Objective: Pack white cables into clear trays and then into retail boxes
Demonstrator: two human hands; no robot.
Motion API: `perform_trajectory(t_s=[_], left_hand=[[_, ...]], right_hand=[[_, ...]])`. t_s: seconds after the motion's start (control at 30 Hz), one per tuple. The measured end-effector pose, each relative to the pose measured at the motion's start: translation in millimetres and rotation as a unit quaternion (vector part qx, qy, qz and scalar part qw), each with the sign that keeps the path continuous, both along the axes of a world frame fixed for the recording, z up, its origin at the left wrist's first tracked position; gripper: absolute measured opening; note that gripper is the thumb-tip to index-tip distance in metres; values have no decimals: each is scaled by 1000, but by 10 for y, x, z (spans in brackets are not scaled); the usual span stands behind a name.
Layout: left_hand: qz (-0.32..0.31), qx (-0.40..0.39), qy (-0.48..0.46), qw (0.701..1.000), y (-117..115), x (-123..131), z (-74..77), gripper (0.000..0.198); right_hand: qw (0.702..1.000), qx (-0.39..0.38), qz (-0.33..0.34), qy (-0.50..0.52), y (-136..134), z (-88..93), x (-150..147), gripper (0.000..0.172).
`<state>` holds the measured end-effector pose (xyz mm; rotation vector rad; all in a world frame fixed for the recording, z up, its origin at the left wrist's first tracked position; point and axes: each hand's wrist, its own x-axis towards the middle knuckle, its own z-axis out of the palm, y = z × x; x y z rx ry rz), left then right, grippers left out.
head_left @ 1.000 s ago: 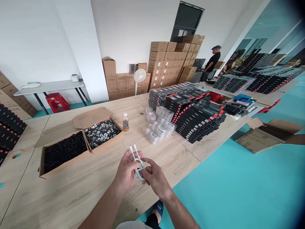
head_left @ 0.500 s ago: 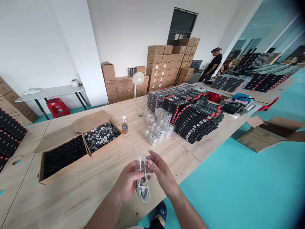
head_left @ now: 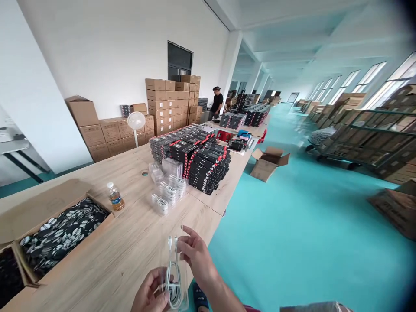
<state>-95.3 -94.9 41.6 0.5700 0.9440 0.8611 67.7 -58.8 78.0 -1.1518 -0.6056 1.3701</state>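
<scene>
A coiled white cable (head_left: 174,292) with two connector ends pointing up lies in a thin clear plastic tray (head_left: 184,299). My left hand (head_left: 151,292) grips the tray from its left side, with the thumb over the lower part near the cable. My right hand (head_left: 196,255) is at the upper right, its fingers apart and close beside the connector ends; whether they touch the cable is unclear. Further up the table are clear trays with white cables (head_left: 169,190), next to a large pile of black and red flat boxes (head_left: 208,167).
An open carton of black and silver round pieces (head_left: 65,234) stands at left, with a drink bottle (head_left: 116,198) beside it. An empty cardboard box (head_left: 266,164) sits on the turquoise floor. A person (head_left: 216,103) stands at the far end near stacked cartons (head_left: 172,106).
The view has swung right and shows more floor. My right hand has moved off the cable ends to their right side, while my left hand keeps the tray, now lower in view.
</scene>
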Motion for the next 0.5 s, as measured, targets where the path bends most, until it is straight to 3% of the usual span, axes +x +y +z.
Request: perform_trajectory(t_s=[0.13, 0.27, 0.37, 0.5], left_hand=[[-24, 79, 14, 996, 185, 307, 321, 42], [12, 86, -7, 996, 461, 793, 618, 31], [36, 76, -32, 996, 606, 1207, 695, 26], [60, 47, -47, 996, 675, 1674, 637, 32]], right_hand=[[999, -1, -18, 30, 114, 63, 313, 63], [998, 29, 45, 39, 342, 114, 716, 61], [996, 35, 67, 56, 487, 130, 1044, 59], [992, 30, 88, 88, 642, 117, 1452, 59]])
